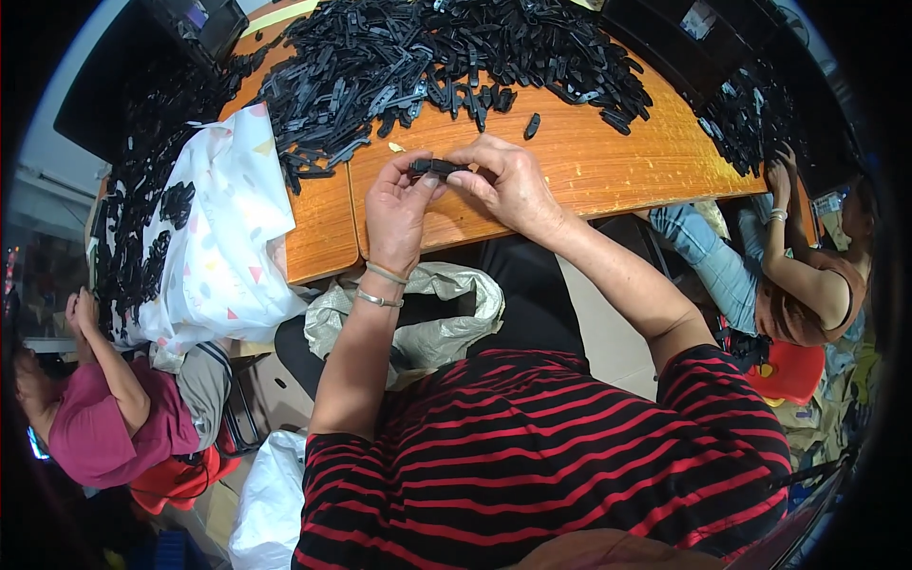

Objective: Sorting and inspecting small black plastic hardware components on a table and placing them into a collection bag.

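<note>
Between my two hands, just over the near edge of the wooden table (589,180), is a small elongated black plastic part (439,167). My left hand (399,198) pinches its left end between thumb and fingers. On its other end, the thumb and fingertips of my right hand (503,180) are closed. What the part is exactly I cannot make out. A single similar black piece (532,125) lies apart on the wood beyond my right hand. Farther back spreads a large heap of black plastic parts (380,71).
An open woven sack (480,285) stands below the table edge at my lap. White patterned plastic sheeting (228,228) drapes the table's left side. Co-workers sit at left (123,408) and right (807,275), near more black parts. Black bins (698,43) stand at the back right.
</note>
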`<state>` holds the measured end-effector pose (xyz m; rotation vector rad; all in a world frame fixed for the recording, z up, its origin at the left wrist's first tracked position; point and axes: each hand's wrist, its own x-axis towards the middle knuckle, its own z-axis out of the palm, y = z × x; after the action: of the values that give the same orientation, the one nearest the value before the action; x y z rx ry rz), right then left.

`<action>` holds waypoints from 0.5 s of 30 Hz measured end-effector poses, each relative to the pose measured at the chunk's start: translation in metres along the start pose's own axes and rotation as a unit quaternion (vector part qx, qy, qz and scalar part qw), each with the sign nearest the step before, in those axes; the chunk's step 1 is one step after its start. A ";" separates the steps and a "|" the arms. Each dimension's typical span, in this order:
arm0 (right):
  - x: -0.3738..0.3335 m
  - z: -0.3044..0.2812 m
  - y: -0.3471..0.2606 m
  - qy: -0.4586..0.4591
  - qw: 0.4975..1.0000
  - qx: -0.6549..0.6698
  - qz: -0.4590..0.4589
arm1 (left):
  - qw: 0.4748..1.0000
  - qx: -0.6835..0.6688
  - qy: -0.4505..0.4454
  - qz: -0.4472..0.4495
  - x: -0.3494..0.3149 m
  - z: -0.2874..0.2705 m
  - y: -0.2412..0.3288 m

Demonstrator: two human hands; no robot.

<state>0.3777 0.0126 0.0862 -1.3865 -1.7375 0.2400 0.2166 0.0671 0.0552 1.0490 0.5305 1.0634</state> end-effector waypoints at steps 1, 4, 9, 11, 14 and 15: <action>-0.001 0.000 0.000 -0.006 1.000 0.009 0.017 | 1.000 0.006 -0.003 0.008 -0.001 0.000 0.001; -0.001 0.002 -0.005 0.010 1.000 0.002 0.003 | 1.000 0.018 -0.001 0.024 -0.003 -0.001 0.002; 0.005 0.004 -0.011 0.005 0.999 0.027 0.021 | 0.995 0.038 0.001 0.094 -0.011 0.013 0.015; 0.004 0.005 -0.014 -0.011 0.999 0.029 0.031 | 0.990 0.069 -0.001 0.122 -0.014 0.014 0.019; 0.000 0.008 -0.017 0.027 0.987 0.121 0.102 | 0.977 0.165 -0.002 0.134 -0.018 0.014 0.028; -0.002 0.008 -0.017 -0.024 0.984 0.136 0.113 | 0.962 0.233 -0.013 0.142 -0.019 0.011 0.032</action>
<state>0.3601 0.0073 0.0908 -1.3814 -1.5175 0.6176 0.2028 0.0489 0.0860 1.5881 0.6380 1.2038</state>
